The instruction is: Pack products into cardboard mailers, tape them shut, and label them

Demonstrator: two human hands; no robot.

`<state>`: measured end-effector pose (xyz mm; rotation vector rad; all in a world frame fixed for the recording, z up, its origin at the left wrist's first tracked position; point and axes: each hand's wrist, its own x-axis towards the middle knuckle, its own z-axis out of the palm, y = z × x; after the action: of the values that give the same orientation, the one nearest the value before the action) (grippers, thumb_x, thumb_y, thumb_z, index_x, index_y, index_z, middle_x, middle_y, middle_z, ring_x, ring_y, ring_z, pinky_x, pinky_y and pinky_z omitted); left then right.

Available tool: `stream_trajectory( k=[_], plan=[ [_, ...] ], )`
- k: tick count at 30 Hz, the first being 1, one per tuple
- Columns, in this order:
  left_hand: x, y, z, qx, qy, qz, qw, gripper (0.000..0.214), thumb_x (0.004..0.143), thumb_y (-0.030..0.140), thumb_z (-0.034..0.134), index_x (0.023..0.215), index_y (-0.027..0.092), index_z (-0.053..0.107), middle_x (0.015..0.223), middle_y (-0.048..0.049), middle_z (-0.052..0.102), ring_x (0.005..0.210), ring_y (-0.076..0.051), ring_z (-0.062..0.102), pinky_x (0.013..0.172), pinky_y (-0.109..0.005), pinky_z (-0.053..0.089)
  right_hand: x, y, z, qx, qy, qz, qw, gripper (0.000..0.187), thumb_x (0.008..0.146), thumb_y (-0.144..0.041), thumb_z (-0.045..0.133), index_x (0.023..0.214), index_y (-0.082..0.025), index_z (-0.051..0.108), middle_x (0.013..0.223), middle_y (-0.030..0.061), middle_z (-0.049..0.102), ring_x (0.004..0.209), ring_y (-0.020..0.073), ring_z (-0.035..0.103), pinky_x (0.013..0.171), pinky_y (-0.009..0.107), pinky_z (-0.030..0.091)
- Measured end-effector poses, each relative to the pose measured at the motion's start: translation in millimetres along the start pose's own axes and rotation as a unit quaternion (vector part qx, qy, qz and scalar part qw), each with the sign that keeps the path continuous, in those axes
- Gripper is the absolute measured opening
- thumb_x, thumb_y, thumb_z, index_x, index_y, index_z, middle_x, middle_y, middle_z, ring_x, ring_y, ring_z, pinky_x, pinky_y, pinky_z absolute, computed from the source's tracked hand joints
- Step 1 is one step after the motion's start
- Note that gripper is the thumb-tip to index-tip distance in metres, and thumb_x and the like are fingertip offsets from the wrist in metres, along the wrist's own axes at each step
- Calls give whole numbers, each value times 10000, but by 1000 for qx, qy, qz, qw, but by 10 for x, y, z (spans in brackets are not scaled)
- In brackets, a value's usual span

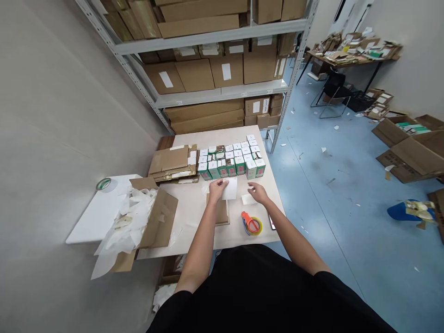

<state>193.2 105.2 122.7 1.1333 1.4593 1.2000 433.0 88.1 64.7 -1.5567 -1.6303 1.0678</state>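
My left hand (218,189) is closed on the edge of a white paper label (230,189), held above the table. Beneath it lies a flat brown cardboard box (222,213), partly hidden by my left forearm. My right hand (258,191) is to the right of the label, fingers bent and slightly apart with nothing visible in them. Below its fingertips, another white paper piece (247,200) lies on the table. Nearer my body are an orange tape cutter (250,222) and a yellow tape roll (259,225). Rows of small green-and-white boxes (239,164) stand just beyond my hands.
Flattened cardboard (173,159) is stacked at the table's left. An open carton (163,217) full of white backing paper stands at the near left. A phone-like object (272,223) lies at the right edge, partly under my forearm. Shelving (222,94) with cartons rises behind the table (194,231).
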Motion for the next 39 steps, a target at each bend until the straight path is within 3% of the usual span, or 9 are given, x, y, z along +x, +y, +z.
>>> stream_trajectory(
  k=[4,9,14,20,27,39],
  plan=[
    [-77,178,89,-150,72,-16,986,492,617,507,905,901,132,762,829,-65,757,723,-170,660,659,-278,516,-268,-280,209,194,11,-18,981,277,840,-399,652,1024,-216,748,1020,74,776,937,217,705,862,358,559],
    [-117,339,67,-192,103,-2,976,527,590,505,929,910,119,766,884,-86,778,767,-168,688,698,-271,539,-503,-554,193,301,7,23,953,231,783,-414,693,887,-212,734,907,61,778,809,195,709,741,318,539],
    [-172,350,31,-196,107,4,975,539,605,503,926,947,116,771,889,-88,781,771,-173,695,697,-273,537,-577,-697,164,322,19,25,946,218,755,-420,718,818,-212,713,840,47,767,749,181,691,724,315,529],
    [-290,360,-9,-205,108,1,973,526,607,493,926,944,120,770,899,-93,782,777,-175,696,697,-275,541,-631,-782,217,336,40,44,940,248,725,-390,725,897,-218,677,818,24,750,696,166,668,700,312,528],
    [-398,394,-49,-208,118,1,971,490,611,472,921,918,122,769,873,-87,775,728,-162,669,635,-255,509,-683,-818,247,325,17,43,945,187,735,-383,712,826,-220,696,827,35,750,716,177,675,708,321,515],
    [-469,398,-74,-209,122,7,970,478,626,476,911,915,125,765,877,-89,772,770,-174,678,706,-278,525,-746,-853,261,328,7,31,944,160,729,-365,696,790,-217,695,802,34,756,700,174,669,714,323,519]
  ],
)
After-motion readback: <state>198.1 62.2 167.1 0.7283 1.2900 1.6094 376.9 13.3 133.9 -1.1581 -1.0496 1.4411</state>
